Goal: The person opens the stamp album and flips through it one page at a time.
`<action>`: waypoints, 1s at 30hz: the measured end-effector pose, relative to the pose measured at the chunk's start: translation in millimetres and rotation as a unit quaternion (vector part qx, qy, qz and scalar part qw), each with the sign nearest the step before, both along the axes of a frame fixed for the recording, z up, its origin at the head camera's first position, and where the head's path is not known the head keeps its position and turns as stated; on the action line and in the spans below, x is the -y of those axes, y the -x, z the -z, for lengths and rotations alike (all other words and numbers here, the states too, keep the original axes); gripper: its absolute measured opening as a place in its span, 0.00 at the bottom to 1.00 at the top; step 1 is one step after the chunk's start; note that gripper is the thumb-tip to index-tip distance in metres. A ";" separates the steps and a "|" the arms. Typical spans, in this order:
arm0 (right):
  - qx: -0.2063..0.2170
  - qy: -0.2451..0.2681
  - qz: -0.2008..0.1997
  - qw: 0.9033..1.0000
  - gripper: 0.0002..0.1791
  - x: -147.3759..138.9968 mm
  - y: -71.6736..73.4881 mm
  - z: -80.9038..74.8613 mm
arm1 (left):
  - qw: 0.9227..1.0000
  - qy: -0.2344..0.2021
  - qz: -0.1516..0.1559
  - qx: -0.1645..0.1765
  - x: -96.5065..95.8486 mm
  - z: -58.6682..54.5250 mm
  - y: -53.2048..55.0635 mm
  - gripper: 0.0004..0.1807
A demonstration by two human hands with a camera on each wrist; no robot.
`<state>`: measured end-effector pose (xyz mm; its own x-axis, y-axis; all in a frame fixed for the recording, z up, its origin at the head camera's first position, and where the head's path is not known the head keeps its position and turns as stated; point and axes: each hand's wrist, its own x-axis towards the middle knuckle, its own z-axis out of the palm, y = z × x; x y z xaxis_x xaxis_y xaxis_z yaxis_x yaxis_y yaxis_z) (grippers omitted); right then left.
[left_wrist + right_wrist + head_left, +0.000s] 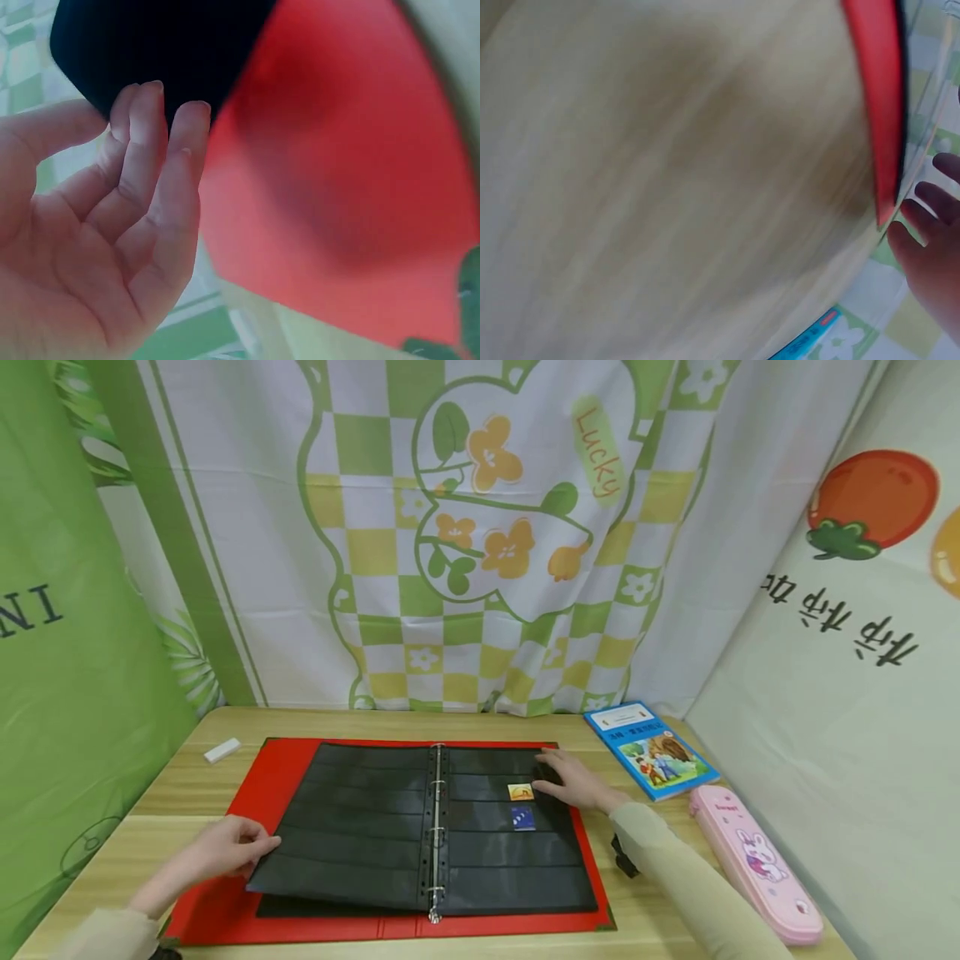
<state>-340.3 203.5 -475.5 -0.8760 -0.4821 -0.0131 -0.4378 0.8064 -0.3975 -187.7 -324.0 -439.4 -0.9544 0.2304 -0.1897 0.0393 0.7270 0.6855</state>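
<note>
A red ring binder (258,789) lies spread on the wooden table, with black pocket pages on both sides of its metal rings (437,837). My left hand (228,847) pinches the outer lower corner of the left black page (352,827), which is lifted slightly off the sheet below. The left wrist view shows thumb and fingers at that page's dark corner. On the right page (517,885) sit a small yellow-orange stamp-like piece (520,792) and a dark blue one (522,818). My right hand (576,781), fingers loosely bent, rests at that page's upper outer edge, beside the yellow piece.
To the right of the binder lie a blue illustrated book (660,753) and a pink pencil case (757,864). A small white block (222,750) is at the left rear of the table. Patterned curtains (495,635) hang behind and at both sides.
</note>
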 end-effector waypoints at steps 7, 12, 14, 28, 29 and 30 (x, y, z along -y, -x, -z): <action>0.005 -0.024 -0.016 1.000 0.45 -8.0 4.3 8.5 | 0.998 0.053 -0.030 0.014 -6.7 16.7 -3.4 0.20; 0.003 -0.026 -0.026 0.999 0.48 -11.0 6.6 13.0 | 0.994 0.095 -0.049 -0.001 -12.3 23.6 -4.1 0.20; 0.003 -0.025 -0.027 0.999 0.49 -11.2 6.9 13.1 | 0.992 0.111 -0.055 -0.006 -14.5 24.7 -3.7 0.21; 0.024 -0.039 -0.027 0.999 0.52 -12.8 11.4 9.8 | 0.934 0.298 -0.033 -0.194 -37.9 28.2 2.6 0.30; 0.025 -0.040 -0.029 0.998 0.52 -12.8 11.4 9.6 | 0.931 0.302 -0.031 -0.203 -38.7 29.3 3.9 0.33; 0.027 -0.041 -0.032 0.998 0.51 -12.7 11.4 9.4 | 0.929 0.303 -0.031 -0.212 -39.1 30.8 5.4 0.36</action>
